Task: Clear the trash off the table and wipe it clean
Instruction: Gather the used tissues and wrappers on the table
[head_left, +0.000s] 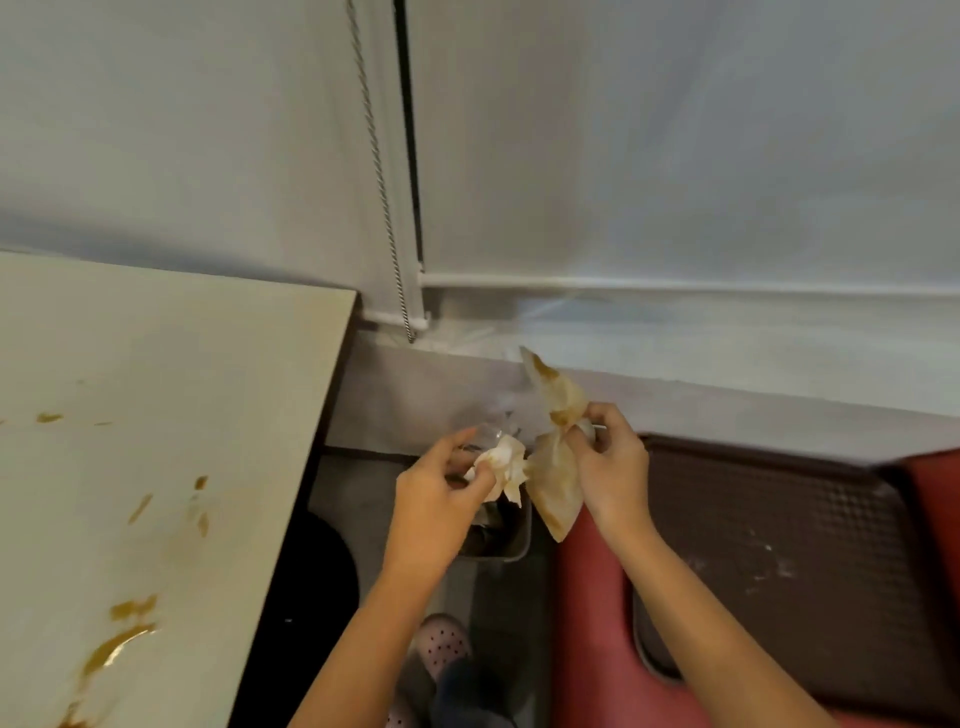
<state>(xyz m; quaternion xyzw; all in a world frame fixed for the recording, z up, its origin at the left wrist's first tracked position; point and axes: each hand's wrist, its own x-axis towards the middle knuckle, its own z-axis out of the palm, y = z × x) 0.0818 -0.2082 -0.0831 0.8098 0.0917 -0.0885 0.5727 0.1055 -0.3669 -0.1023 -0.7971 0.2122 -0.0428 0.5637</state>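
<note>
2 scraps are hanging over the bin. The left hand is clutching a crumpled napkin; the right hand is pinching a sauce-stained paper wrapper at its waist. Both are judged light, limp, greasy; bunched folds are offering surest hold.

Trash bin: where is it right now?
Head view, lower centre: the trash bin sits on the floor between the table at left and the red seat at right, partly hidden beneath the left hand.
</note>
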